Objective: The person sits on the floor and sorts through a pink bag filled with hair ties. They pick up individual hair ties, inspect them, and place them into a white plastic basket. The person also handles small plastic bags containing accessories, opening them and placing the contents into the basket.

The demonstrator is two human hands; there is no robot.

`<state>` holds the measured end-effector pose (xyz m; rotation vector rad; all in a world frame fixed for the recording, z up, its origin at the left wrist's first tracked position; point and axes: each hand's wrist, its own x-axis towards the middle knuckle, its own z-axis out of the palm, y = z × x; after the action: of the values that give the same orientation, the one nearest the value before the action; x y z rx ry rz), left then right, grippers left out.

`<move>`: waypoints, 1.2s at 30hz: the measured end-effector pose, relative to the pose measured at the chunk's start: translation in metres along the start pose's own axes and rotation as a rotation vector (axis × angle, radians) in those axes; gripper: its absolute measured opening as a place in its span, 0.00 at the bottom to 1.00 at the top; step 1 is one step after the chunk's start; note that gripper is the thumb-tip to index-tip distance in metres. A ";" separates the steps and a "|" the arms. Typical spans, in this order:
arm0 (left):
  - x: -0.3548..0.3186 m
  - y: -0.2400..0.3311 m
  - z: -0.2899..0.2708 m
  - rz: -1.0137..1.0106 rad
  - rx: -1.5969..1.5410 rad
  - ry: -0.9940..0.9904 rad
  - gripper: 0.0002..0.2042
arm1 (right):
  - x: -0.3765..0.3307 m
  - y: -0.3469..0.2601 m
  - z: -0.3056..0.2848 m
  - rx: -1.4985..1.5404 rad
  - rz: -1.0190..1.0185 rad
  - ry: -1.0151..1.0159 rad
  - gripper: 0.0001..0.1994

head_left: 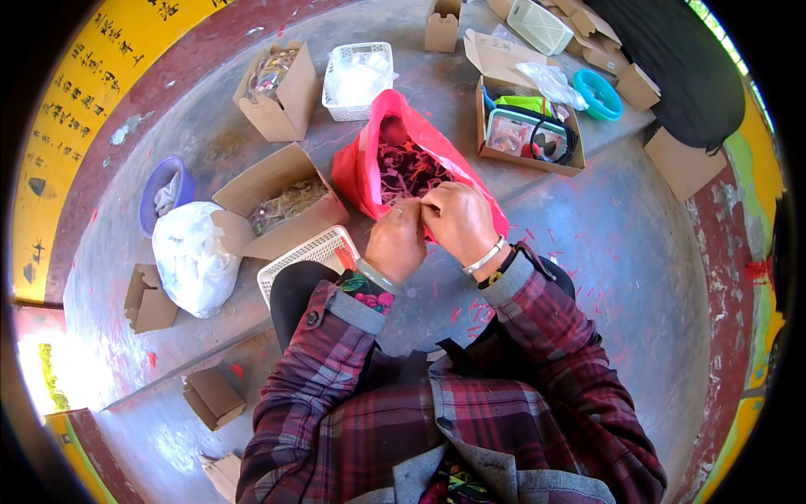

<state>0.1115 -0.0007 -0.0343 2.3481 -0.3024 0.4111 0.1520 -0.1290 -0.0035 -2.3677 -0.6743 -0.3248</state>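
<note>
My left hand [395,244] and my right hand [457,220] are close together, fingertips pinched on a small thin item that is too small to make out. They hover at the near edge of an open red plastic bag [361,172] filled with dark, patterned small pieces [409,170]. Both wrists wear bangles, and plaid sleeves come up from the lower edge.
An open cardboard box [269,197] of small parts, a white basket [306,256] and a white plastic bag [193,256] lie at left. A blue bowl [164,191], more boxes [281,92], another white basket [359,80] and a box of tools [529,126] sit beyond on the concrete step.
</note>
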 end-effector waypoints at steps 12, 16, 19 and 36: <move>0.003 0.007 -0.002 0.127 -0.037 0.179 0.10 | 0.001 0.003 -0.001 0.053 -0.052 0.055 0.04; 0.005 0.009 -0.004 0.008 -0.249 0.220 0.09 | 0.004 0.002 0.000 0.164 -0.037 0.093 0.03; 0.005 0.007 -0.006 -0.127 -0.383 0.174 0.09 | 0.005 0.003 -0.001 0.320 0.038 0.084 0.03; 0.006 0.000 -0.010 -0.528 -1.195 0.019 0.12 | -0.015 0.053 -0.061 0.772 0.503 0.009 0.04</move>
<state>0.1147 0.0061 -0.0255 1.1665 0.0956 -0.0407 0.1648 -0.2090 0.0093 -1.6988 -0.1265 0.1344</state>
